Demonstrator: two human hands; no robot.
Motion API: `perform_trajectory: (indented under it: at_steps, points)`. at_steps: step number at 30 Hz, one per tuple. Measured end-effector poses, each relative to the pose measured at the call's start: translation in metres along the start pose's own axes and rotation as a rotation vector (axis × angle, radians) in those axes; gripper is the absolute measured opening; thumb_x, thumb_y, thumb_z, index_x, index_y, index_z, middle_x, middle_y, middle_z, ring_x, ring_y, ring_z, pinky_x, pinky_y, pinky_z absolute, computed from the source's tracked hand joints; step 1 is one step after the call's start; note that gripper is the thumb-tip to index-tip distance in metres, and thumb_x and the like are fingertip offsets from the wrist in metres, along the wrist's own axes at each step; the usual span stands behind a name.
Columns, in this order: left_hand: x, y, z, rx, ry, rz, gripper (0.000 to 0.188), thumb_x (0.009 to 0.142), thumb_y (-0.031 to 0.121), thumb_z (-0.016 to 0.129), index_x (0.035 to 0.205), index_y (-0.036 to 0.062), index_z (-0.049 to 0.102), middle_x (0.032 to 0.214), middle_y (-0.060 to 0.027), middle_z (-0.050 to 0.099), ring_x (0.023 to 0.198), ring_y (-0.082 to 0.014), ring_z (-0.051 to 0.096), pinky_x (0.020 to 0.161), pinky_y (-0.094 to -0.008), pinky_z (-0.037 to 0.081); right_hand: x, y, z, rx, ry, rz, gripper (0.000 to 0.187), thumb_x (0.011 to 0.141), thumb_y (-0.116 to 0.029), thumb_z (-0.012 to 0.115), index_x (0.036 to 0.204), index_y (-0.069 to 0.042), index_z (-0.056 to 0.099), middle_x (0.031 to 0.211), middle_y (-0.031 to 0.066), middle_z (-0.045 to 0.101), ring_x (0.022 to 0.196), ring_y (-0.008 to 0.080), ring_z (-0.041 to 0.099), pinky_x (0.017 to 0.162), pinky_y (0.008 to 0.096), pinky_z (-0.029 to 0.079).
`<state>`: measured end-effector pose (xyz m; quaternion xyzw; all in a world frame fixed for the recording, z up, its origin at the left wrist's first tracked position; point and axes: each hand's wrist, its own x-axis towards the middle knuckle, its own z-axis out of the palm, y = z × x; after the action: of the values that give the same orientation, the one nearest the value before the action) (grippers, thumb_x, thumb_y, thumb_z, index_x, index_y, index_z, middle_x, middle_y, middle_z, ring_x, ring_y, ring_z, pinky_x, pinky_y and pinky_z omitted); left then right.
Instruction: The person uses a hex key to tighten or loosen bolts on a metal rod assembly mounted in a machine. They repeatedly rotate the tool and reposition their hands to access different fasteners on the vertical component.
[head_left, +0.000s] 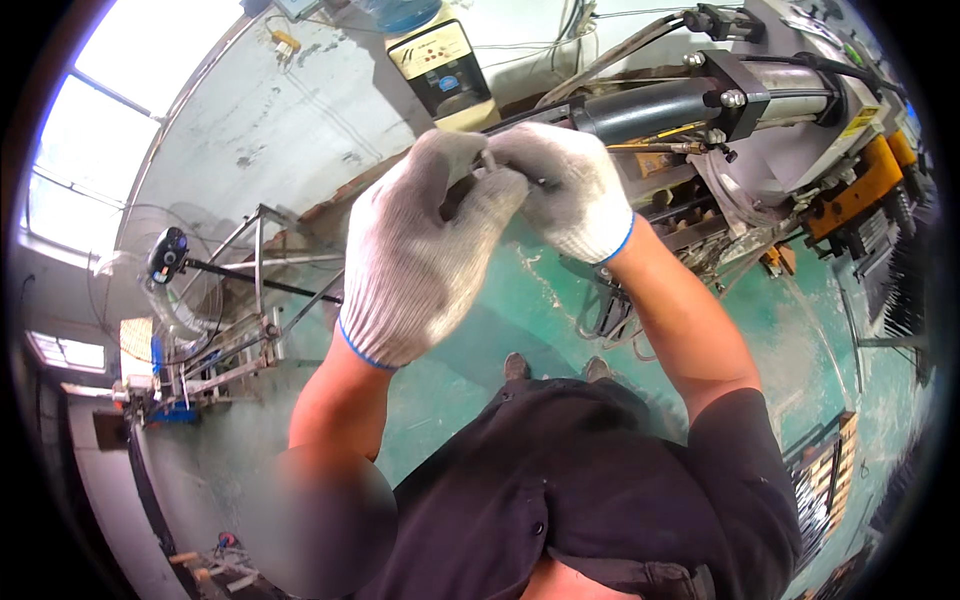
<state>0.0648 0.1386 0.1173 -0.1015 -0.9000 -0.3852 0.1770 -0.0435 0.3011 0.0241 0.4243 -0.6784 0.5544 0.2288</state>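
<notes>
Starting far left: black rounded device (167, 253) at the end of a dark bar (225, 272), beside a bare metal frame (259, 260) on the green floor (425, 410). Moving right to the left hand (425, 240), in a knit left glove (395, 275), white with grey over the fingers, blue hem at the wrist. Showing a curled grip, fingertips up against the other hand; can't tell if clamped on anything. Passing a water dispenser (445, 85) by the pale wall (230, 130). Noting a small pale sliver (488, 160) where both hands meet, up in mid-air; too small to tell, separate part or glove fabric. Reaching the right hand (565, 185), in a matching right glove (595, 205), bent inward, touching the left fingertips; can't confirm a pinch. Judging gloves light, soft, stretchy, hardly fragile, likely less slippery on the grey side; best held by the blue hem or a fingertip fold. Guessing sliver light, easy to drop in thick knit; best pinched at the exposed end. Ending right: dark cylinder (650, 108) on a grey machine (775, 165), then slatted wood (847, 450) low down.
</notes>
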Motion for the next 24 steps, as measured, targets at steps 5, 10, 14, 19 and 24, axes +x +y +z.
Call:
perform_trajectory:
  at_steps: [5,10,14,19,24]
  points:
    - [-0.008,0.037,0.015,-0.103,0.027,-0.408,0.029,0.101,0.008,0.079,0.129,-0.0010,0.073,0.093,-0.0075,0.073,0.082,-0.0124,0.067,0.077,-0.0332,0.058,-0.026,0.010,0.008,0.210,0.136,0.063,0.024,0.096,-0.002,0.083,0.120,-0.003,0.081,0.101,0.0132,0.081,0.091,0.0246,0.079,0.083,0.0365,0.063]
    - [0.004,0.064,0.011,0.012,-0.050,-0.532,0.025,0.104,0.002,0.074,0.128,-0.0053,0.073,0.093,-0.0030,0.071,0.080,-0.0084,0.063,0.073,-0.0282,0.054,-0.101,0.010,0.037,0.556,0.296,0.756,0.019,0.105,-0.006,0.078,0.122,0.001,0.079,0.091,0.0033,0.075,0.079,0.0081,0.067,0.073,0.0283,0.058]
    - [0.019,0.072,0.006,0.044,-0.030,-0.565,0.031,0.103,0.006,0.074,0.132,-0.0032,0.073,0.091,-0.0063,0.074,0.073,-0.0115,0.066,0.067,-0.0283,0.053,-0.115,0.000,0.047,0.798,0.152,0.936,0.019,0.108,-0.012,0.076,0.120,0.003,0.079,0.090,0.0041,0.075,0.078,0.0105,0.068,0.072,0.0283,0.057]
    - [0.026,0.075,-0.006,0.182,-0.084,-0.572,0.031,0.097,0.002,0.073,0.128,-0.0033,0.074,0.089,-0.0057,0.072,0.070,-0.0106,0.064,0.063,-0.0278,0.051,-0.095,-0.026,0.042,1.068,0.061,0.969,0.026,0.114,-0.021,0.073,0.120,0.004,0.077,0.090,0.0048,0.074,0.078,0.0114,0.067,0.074,0.0295,0.057]
    - [-0.004,0.065,0.000,0.219,-0.138,-0.517,0.030,0.099,-0.003,0.071,0.129,-0.0012,0.074,0.092,-0.0012,0.069,0.074,-0.0085,0.063,0.065,-0.0278,0.052,-0.075,-0.029,0.055,1.555,0.102,1.004,0.034,0.116,-0.035,0.071,0.123,-0.001,0.075,0.090,0.0030,0.075,0.073,0.0134,0.068,0.069,0.0304,0.055]
